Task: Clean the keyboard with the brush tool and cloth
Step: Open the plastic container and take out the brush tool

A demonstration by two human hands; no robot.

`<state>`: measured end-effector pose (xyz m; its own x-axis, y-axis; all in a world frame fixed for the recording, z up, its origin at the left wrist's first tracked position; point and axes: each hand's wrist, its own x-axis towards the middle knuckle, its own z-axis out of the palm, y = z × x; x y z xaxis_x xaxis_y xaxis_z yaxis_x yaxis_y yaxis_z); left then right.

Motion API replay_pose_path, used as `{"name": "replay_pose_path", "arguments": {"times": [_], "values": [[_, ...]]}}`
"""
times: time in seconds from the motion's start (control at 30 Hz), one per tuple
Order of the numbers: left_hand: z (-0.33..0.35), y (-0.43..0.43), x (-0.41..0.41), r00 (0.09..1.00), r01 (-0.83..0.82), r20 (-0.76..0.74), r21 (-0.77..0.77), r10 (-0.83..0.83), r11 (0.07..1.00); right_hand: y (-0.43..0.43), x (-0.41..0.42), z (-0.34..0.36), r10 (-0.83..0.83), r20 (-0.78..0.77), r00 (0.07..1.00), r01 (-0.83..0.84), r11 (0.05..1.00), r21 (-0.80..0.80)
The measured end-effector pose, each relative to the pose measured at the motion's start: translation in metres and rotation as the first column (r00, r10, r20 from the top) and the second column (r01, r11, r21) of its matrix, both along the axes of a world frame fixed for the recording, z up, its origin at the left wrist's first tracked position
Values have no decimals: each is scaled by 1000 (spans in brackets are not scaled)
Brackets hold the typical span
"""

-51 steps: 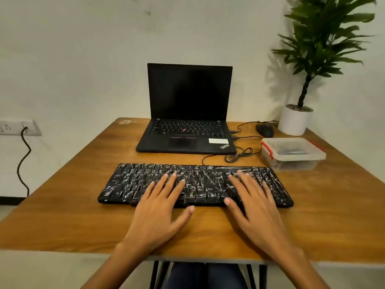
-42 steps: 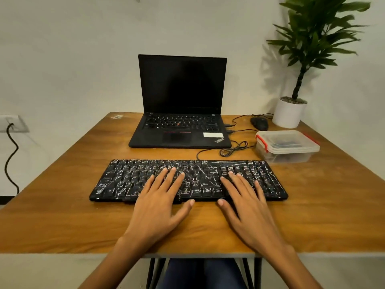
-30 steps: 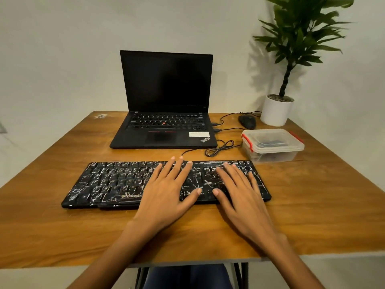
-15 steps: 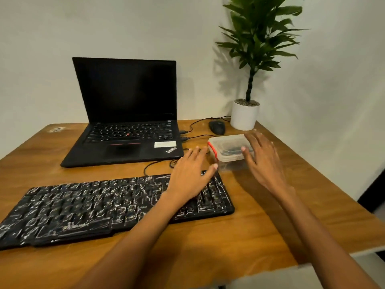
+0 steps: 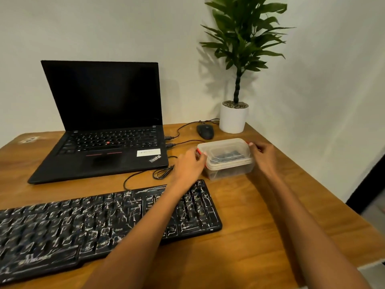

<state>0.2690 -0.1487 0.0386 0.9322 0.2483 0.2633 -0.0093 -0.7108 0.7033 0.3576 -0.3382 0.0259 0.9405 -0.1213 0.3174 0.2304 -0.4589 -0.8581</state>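
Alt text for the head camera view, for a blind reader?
Left hand and right hand grip the ends of a lidded clear box on a wooden desk. A streaked keyboard lies nearer; a laptop, mouse and potted plant behind.

light: soft and kinda dim
shadows: plant [image 5: 245,34] throws a fuzzy one leftward on the wall [image 5: 183,38]
blur: keyboard [image 5: 93,222] smeary toward its left end
edges: wide-angle bending

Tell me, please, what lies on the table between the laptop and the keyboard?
In the head view, a black cable, partly coiled, lies between the laptop and the keyboard.
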Motion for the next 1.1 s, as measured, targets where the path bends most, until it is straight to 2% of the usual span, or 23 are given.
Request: {"name": "replay_pose_path", "arguments": {"times": [0.17, 0.3, 0.5, 0.63, 0.73, 0.83, 0.9, 1.0, 1.1], "values": [[0, -8, 9, 1000, -9, 4, -48, 9, 999, -9, 3, -1, -68, -29, 997, 72, 985, 155], [-1, -11, 11, 1000, -21, 17, -51, 21, 998, -13, 5, -4, -61, -76, 995, 82, 950, 301], [-4, -16, 12, 999, -41, 13, -24, 42, 999, -16, 10, -6, -35, -92, 995, 66, 931, 359], [-7, -19, 16, 998, -49, -44, -64, 46, 997, -27, 21, -16, 0, -223, 975, 102, 889, 446], [-4, -18, 21, 993, -58, -107, -113, 46, 992, -32, 16, -18, 36, -284, 958, 91, 903, 420], [-6, -13, 21, 982, -102, -178, -225, 62, 969, -32, 8, -14, 57, -256, 965, 39, 934, 355], [-12, -12, 16, 971, -119, -229, -220, 67, 968, -31, 6, -13, 69, -246, 967, 25, 933, 359], [-15, -11, 12, 975, -88, -216, -202, 44, 975, -31, 7, -11, 85, -258, 962, 22, 923, 385], [-7, -12, 10, 985, -27, -173, -300, -26, 954, -33, 12, -11, 86, -252, 964, 31, 903, 428]]}}
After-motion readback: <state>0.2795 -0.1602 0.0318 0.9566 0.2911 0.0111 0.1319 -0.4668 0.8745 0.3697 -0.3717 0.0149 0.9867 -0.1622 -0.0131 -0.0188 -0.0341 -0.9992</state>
